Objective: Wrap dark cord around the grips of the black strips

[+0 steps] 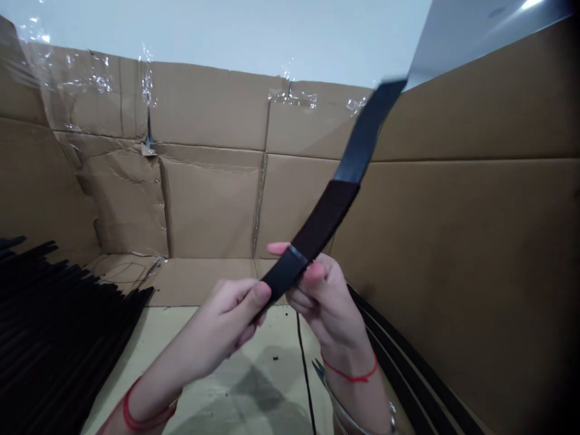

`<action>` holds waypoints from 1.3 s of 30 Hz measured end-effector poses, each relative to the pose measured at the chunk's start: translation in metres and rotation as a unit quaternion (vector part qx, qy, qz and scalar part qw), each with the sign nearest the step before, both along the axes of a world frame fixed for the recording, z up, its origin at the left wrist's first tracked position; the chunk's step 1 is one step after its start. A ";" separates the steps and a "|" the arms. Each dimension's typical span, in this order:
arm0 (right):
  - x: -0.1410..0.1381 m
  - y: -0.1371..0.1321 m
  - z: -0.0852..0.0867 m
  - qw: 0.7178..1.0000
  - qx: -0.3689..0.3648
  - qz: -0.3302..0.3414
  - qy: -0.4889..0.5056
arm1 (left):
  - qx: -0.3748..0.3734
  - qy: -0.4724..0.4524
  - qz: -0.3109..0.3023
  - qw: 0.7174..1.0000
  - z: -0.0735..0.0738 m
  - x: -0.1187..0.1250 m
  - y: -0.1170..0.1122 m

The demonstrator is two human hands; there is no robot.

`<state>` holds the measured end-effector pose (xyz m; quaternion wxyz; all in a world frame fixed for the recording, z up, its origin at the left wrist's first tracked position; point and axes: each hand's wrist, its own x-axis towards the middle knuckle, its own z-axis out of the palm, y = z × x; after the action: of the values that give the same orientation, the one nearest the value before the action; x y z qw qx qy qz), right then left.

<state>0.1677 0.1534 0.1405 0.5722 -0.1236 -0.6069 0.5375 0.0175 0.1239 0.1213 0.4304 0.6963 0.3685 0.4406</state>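
A long, slightly curved black strip [369,139] slants up to the right in front of me. Dark brown wrapping [326,220] covers its middle stretch, with a thin shiny band [298,255] at the wrapping's lower edge. My left hand [226,323] is closed on the strip's lower end, thumb on top. Close by, my right hand [326,296] has its fingers curled at the strip just below the wrapping. One fingertip shows past the far edge, and the thumb sits at the near edge. Below this hand runs a thin dark cord [306,368]; its upper end is hidden.
Many black strips [58,320] are piled at the left. More long black strips [408,368] lean along the right cardboard wall [475,241]. Pointed metal tips [318,367] show beside my right wrist. Taped cardboard [208,199] encloses the pale work surface [199,362].
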 end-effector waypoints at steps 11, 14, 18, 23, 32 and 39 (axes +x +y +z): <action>-0.002 0.001 -0.001 0.992 0.014 -0.125 -0.020 | -0.008 -0.001 0.025 1.000 -0.002 0.004 0.000; -0.009 -0.001 -0.003 0.975 0.022 -0.221 0.009 | 0.088 0.030 0.185 0.978 0.000 0.006 -0.004; -0.017 -0.001 -0.003 0.996 -0.047 -0.075 -0.014 | 0.091 -0.009 0.144 0.985 0.002 0.004 -0.001; -0.021 0.011 -0.007 0.994 -0.082 -0.044 0.059 | 0.030 -0.064 0.006 0.998 -0.008 -0.007 0.029; -0.020 0.006 -0.006 0.995 -0.065 -0.067 0.041 | -0.106 -0.125 -0.100 0.981 -0.009 0.002 0.025; -0.010 -0.003 -0.001 0.988 -0.018 -0.148 0.050 | 0.091 0.061 0.104 0.989 0.001 -0.003 0.003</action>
<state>0.1582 0.1503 0.1399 0.6729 -0.1950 -0.5425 0.4636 0.0148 0.1267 0.1224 0.2937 0.7163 0.4226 0.4713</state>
